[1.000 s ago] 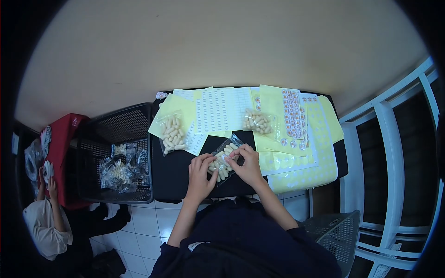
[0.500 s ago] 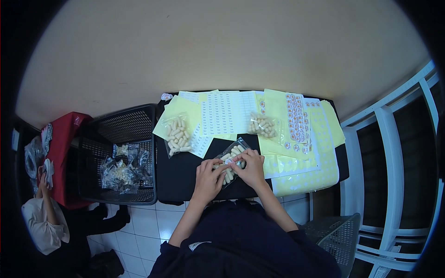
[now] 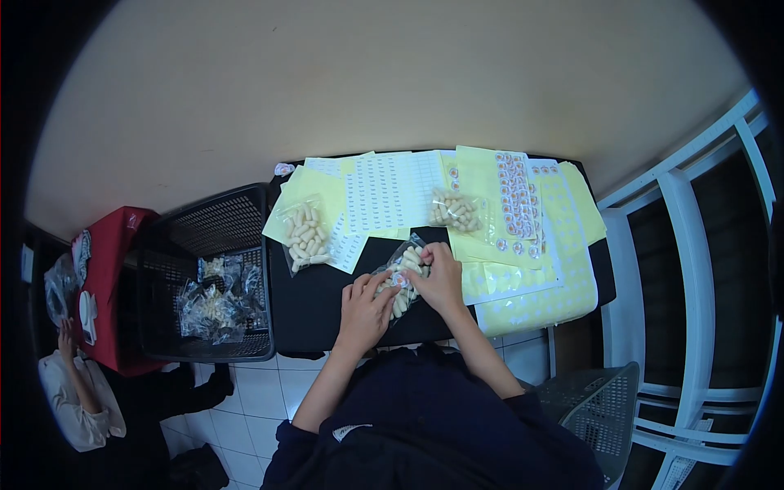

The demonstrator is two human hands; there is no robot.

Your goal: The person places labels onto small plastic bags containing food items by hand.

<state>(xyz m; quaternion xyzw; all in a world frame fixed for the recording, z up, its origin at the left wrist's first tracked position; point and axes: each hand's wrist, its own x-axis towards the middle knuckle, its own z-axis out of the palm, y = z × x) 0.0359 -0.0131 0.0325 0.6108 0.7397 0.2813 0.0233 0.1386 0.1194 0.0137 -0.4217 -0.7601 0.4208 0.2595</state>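
In front of me on the black table is a clear plastic bag (image 3: 407, 263) of pale, finger-shaped pieces, lying at a slant. A round sticker (image 3: 399, 279) shows on its face. My left hand (image 3: 365, 309) grips the bag's left side, its fingertips by the sticker. My right hand (image 3: 438, 282) has its fingers closed on the bag's right edge, the thumb near the sticker. Farther back lie two more filled bags, one on the left (image 3: 307, 237) and one on the right (image 3: 455, 211). Sticker sheets (image 3: 376, 192) lie beneath them.
Round-sticker sheets (image 3: 516, 196) cover the table's right part. On the left stands a black crate (image 3: 268, 314) with several filled bags inside. Another person (image 3: 77, 396) is by a red-covered table (image 3: 114, 286). A dark plastic chair (image 3: 604, 412) is at my right.
My right hand has moved up along the bag's right edge, and the sticker is more exposed. My left hand stays at the bag. The other person's hand has shifted away from a white object.
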